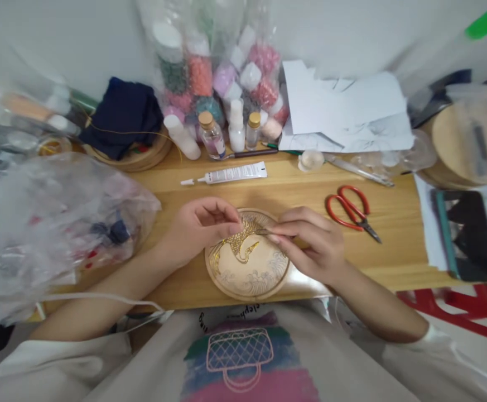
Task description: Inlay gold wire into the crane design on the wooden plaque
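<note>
A round wooden disc (247,271) lies on the wooden table in front of me, with a crane outlined in gold wire and drawn waves along its lower edge. My left hand (199,229) rests at the disc's upper left, its fingers curled and pinched at the gold wire of the crane. My right hand (312,243) lies on the disc's right side, fingers pressed together around a thin tool whose tip points left toward the crane's wing. The fingertips of both hands nearly meet over the top of the disc.
Red-handled scissors (352,211) lie right of the disc. A white glue tube (230,175) lies behind it. Small bottles (212,135), bags of coloured beads (222,72) and white papers (343,111) stand at the back. A crumpled plastic bag (46,223) fills the left; a dark phone (467,234) lies right.
</note>
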`<state>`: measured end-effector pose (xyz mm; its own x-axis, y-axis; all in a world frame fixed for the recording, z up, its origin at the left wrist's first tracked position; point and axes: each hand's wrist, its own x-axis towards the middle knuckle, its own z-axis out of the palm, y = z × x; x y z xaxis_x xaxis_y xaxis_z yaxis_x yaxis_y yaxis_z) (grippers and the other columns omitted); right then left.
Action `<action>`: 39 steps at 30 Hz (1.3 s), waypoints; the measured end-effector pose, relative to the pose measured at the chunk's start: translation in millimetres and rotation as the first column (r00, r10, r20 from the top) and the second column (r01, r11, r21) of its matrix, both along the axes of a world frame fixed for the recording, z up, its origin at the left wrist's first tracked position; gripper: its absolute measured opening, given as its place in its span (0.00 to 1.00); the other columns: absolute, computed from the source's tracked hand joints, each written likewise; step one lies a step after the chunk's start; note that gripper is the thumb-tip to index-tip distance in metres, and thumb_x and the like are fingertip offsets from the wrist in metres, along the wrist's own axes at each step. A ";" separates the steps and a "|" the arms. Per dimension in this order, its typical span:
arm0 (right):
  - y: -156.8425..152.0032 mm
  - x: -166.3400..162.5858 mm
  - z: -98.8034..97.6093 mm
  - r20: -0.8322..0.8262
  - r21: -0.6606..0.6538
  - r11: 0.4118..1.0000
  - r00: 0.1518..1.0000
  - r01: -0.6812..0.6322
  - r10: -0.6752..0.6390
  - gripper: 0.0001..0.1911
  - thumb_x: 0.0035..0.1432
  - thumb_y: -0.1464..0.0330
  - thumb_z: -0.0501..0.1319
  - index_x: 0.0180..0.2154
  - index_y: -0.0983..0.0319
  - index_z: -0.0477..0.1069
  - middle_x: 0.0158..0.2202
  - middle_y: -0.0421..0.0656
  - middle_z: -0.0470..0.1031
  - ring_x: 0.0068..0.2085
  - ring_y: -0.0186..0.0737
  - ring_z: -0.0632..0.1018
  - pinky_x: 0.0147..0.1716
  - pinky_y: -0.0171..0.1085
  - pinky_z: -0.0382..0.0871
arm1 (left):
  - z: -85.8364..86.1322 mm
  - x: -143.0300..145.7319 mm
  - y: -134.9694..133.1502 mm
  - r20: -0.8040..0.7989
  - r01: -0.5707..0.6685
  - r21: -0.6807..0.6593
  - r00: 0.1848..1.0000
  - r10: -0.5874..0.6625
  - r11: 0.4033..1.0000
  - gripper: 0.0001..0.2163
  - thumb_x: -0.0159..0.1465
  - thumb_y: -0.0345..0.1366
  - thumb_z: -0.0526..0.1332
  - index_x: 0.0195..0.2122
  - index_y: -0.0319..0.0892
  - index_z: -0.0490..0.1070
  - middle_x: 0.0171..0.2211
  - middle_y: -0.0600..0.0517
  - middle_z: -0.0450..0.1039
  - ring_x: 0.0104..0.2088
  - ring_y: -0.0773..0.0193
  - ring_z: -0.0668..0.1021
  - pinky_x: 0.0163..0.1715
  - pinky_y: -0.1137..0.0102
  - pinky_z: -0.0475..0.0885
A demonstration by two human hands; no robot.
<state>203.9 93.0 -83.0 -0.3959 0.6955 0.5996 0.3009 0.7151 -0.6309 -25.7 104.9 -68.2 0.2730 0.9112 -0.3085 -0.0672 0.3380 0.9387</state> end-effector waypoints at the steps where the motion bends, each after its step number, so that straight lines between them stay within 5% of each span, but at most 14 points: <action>1: -1.1 -0.3 1.2 -0.008 0.024 1.000 1.000 0.013 -0.013 0.07 0.62 0.77 0.65 0.42 0.63 0.75 0.36 0.45 0.78 0.37 0.34 0.81 0.34 0.32 0.78 | 2.9 2.1 -1.4 0.003 -0.001 -0.013 1.000 0.001 1.000 0.14 0.49 0.42 0.78 0.25 0.42 0.75 0.26 0.54 0.76 0.27 0.67 0.75 0.29 0.73 0.72; 10: -11.0 7.7 32.9 -0.015 0.226 0.969 0.995 0.097 -0.096 0.12 0.60 0.79 0.65 0.44 0.62 0.74 0.36 0.44 0.79 0.35 0.36 0.80 0.32 0.34 0.78 | 38.7 24.0 -13.1 0.097 0.090 0.000 0.991 -0.090 0.996 0.16 0.51 0.46 0.76 0.25 0.42 0.74 0.25 0.54 0.77 0.26 0.68 0.75 0.29 0.72 0.72; 19: -18.5 22.5 53.2 0.013 0.352 0.929 0.992 0.110 -0.122 0.11 0.60 0.79 0.64 0.44 0.61 0.75 0.34 0.44 0.79 0.33 0.37 0.80 0.29 0.36 0.78 | 49.6 39.1 -22.6 0.160 0.096 -0.022 0.983 -0.091 0.995 0.15 0.46 0.41 0.78 0.23 0.41 0.73 0.25 0.53 0.78 0.25 0.67 0.77 0.29 0.70 0.73; 24: -9.0 25.8 58.4 0.000 0.401 0.904 0.987 0.148 -0.161 0.12 0.59 0.79 0.66 0.43 0.61 0.76 0.35 0.45 0.78 0.33 0.38 0.80 0.30 0.37 0.77 | 59.4 40.2 -27.9 0.171 0.074 0.006 0.983 -0.074 0.997 0.19 0.47 0.50 0.78 0.23 0.41 0.76 0.24 0.52 0.78 0.25 0.67 0.76 0.28 0.71 0.72; 29: 14.8 23.3 41.2 -0.078 0.416 0.874 0.967 0.252 -0.242 0.12 0.59 0.78 0.66 0.42 0.58 0.76 0.34 0.43 0.77 0.34 0.38 0.79 0.28 0.36 0.74 | 58.7 38.9 -27.7 0.211 0.037 0.058 0.976 -0.049 0.998 0.20 0.50 0.53 0.76 0.25 0.41 0.77 0.25 0.51 0.78 0.27 0.67 0.75 0.28 0.72 0.69; 39: 22.9 16.0 -2.1 -0.092 0.102 0.967 0.970 0.234 -0.226 0.06 0.62 0.73 0.63 0.38 0.59 0.77 0.32 0.42 0.77 0.32 0.38 0.78 0.28 0.36 0.73 | 43.9 45.6 -28.5 0.237 0.008 0.027 0.971 -0.014 1.000 0.23 0.51 0.54 0.76 0.23 0.41 0.69 0.23 0.54 0.72 0.25 0.68 0.73 0.28 0.72 0.68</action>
<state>219.9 115.8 -85.1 -0.1812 0.6894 0.7013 0.4178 0.6995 -0.5797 19.9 76.4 -24.3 0.3459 0.9143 -0.2107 -0.2850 0.3163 0.9048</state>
